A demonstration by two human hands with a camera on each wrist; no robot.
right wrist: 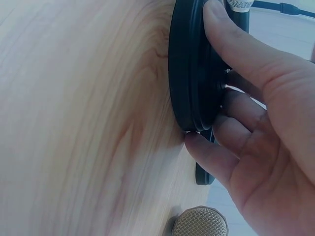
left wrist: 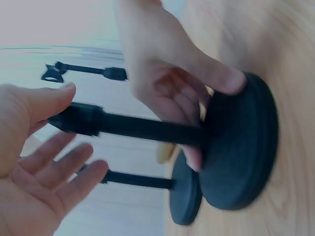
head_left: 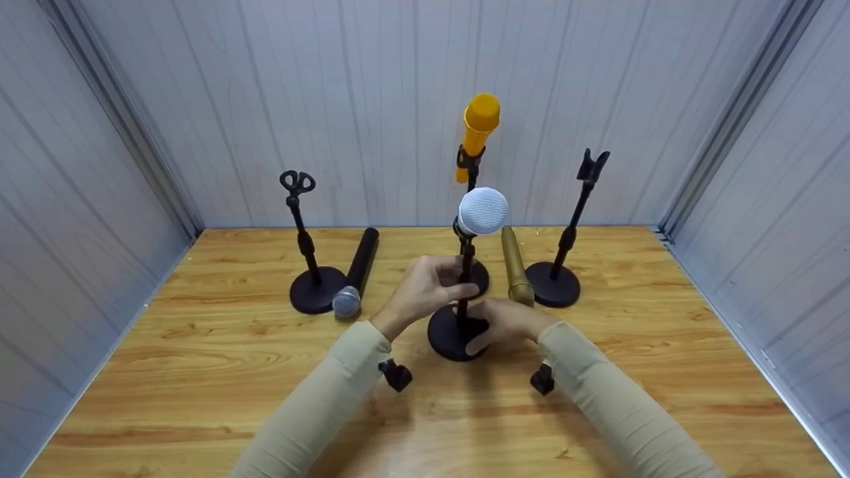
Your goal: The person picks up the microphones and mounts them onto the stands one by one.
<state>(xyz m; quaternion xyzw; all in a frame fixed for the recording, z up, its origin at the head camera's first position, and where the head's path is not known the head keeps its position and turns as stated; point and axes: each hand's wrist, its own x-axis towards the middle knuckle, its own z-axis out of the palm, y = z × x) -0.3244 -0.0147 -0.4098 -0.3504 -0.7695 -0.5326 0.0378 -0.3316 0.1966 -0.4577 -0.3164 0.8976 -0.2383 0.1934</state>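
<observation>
In the head view, a microphone with a white head (head_left: 483,211) sits atop a black desk stand (head_left: 443,334). My right hand (head_left: 510,323) grips this stand's round base, the thumb on its upper face and other fingers at the rim, as the right wrist view shows. Around the pole's upper collar, my left hand (head_left: 425,289) is loosely spread. Its thumb lies on one side of the pole and its relaxed fingers (left wrist: 74,189) on the other. Right behind stands another stand holding a yellow microphone (head_left: 481,114); its base is partly hidden by the left hand.
A black microphone (head_left: 362,265) with a silver head lies beside a left stand (head_left: 312,292) with a ring-shaped clip. On the right, a gold microphone (head_left: 514,262) lies beside a stand with a forked clip (head_left: 591,166). Panel walls (head_left: 378,133) enclose the wooden table (head_left: 199,372).
</observation>
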